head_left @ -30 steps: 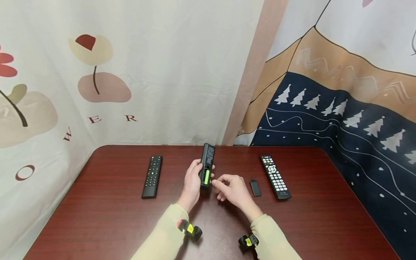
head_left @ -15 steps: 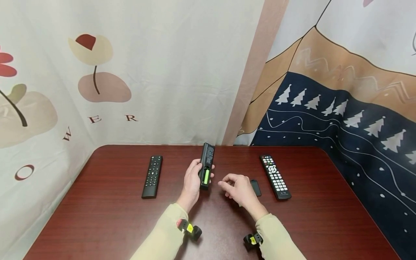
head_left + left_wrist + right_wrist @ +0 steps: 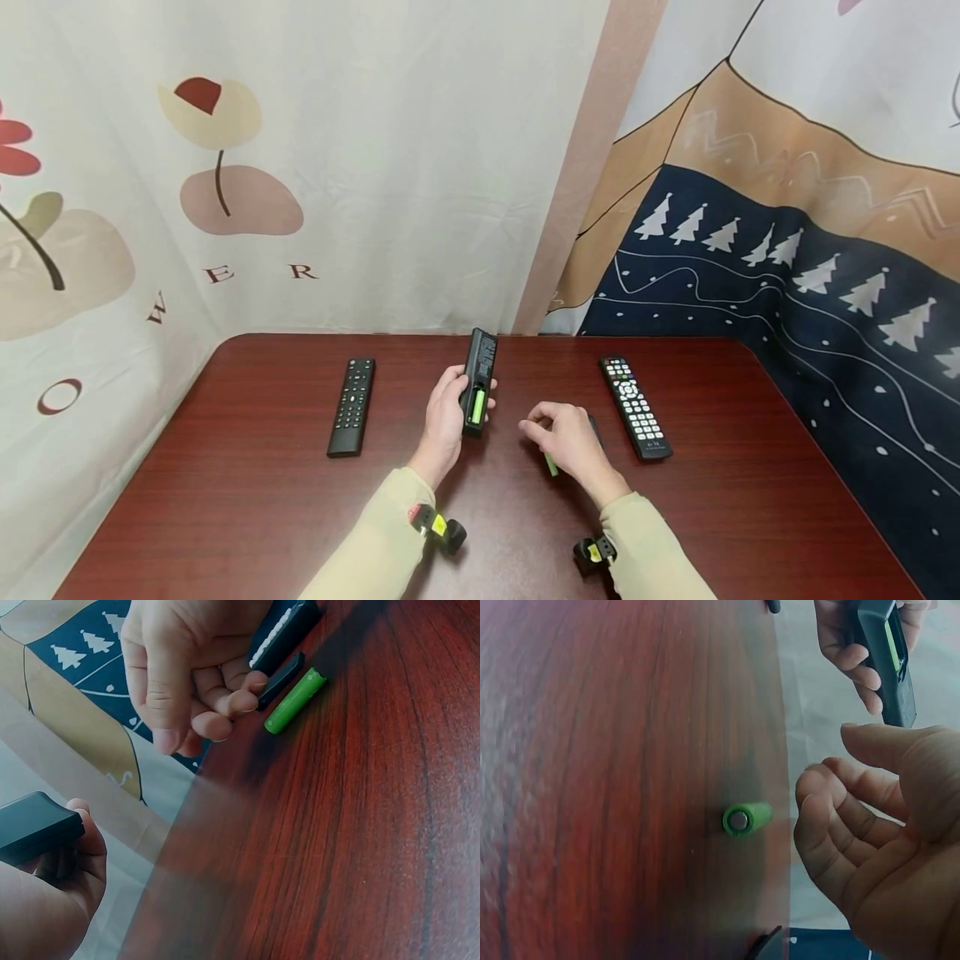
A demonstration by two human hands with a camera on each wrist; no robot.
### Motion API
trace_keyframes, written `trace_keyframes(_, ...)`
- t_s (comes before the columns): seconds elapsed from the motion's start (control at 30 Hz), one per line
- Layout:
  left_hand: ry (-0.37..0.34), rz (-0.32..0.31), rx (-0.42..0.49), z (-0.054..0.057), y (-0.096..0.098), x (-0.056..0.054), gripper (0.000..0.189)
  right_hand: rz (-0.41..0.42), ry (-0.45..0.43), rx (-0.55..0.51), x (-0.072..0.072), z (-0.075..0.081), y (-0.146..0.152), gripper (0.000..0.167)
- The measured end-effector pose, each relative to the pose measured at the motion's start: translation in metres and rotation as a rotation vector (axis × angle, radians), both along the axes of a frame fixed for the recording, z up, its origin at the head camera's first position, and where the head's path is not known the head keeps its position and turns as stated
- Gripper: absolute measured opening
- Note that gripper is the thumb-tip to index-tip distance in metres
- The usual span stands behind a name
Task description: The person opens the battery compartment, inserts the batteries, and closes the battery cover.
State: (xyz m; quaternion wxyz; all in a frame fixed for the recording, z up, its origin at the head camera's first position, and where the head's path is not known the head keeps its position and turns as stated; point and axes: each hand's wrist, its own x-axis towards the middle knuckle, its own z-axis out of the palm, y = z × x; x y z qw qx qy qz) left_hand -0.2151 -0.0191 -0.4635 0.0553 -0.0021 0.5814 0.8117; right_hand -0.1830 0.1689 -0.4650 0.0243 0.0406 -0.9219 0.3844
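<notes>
My left hand [image 3: 442,418] grips a black remote control [image 3: 482,357], its back turned up and its battery compartment uncovered. One green battery [image 3: 477,407] lies inside that compartment. Over the table to the right hovers my right hand [image 3: 567,439], fingers loosely bent with thumb and fingertips apart; the right wrist view shows nothing between them. A second green battery [image 3: 297,700] lies on the table, partly covered by the right hand in the head view. Beside it is the small black battery cover [image 3: 281,681], mostly hidden behind that hand from above.
A black remote [image 3: 351,408] lies buttons up at the left of the dark red wooden table [image 3: 247,500]. Another remote, with white buttons [image 3: 636,408], lies at the right beyond the cover. Printed curtains [image 3: 420,167] hang behind the table's far edge.
My right hand has drawn back to the right, away from the held remote. The loose battery now shows from under it, and the cover is more hidden. My left hand stays nearly still.
</notes>
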Motion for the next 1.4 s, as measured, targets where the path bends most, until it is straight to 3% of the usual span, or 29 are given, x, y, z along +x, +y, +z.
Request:
trace_keyframes(0.43, -0.017, 0.013, 0.009, -0.001, 0.000, -0.003, 0.033, -0.022, -0.055, 0.169, -0.004, 0.007, 0.009, 0.010)
trace_keyframes(1.4, -0.032, 0.010, -0.015, -0.003, -0.002, -0.003, 0.034, -0.004, -0.165, 0.328, 0.000, 0.006, 0.010, 0.023)
